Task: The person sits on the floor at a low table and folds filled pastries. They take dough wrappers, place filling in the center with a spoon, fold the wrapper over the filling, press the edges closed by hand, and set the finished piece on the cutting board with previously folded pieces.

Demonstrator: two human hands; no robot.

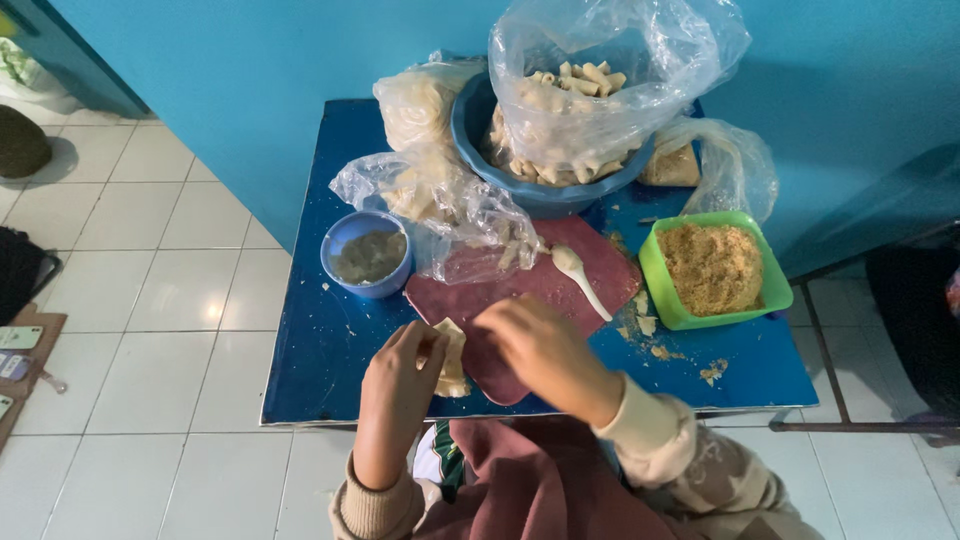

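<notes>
Wrapper between both hands

A pale dough wrapper [450, 355] sits at the maroon board's [560, 285] near edge on the blue tabletop [330, 340]. The left hand [395, 385] pinches its left side; the right hand [545, 350] curls closed just beside it.

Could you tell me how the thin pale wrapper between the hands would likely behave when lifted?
The wrapper probably flops: it already folds between the left hand and right hand. It looks thin, so likely light and easily torn. It lies flat-sided on the maroon board, so rolling seems unlikely.
</notes>
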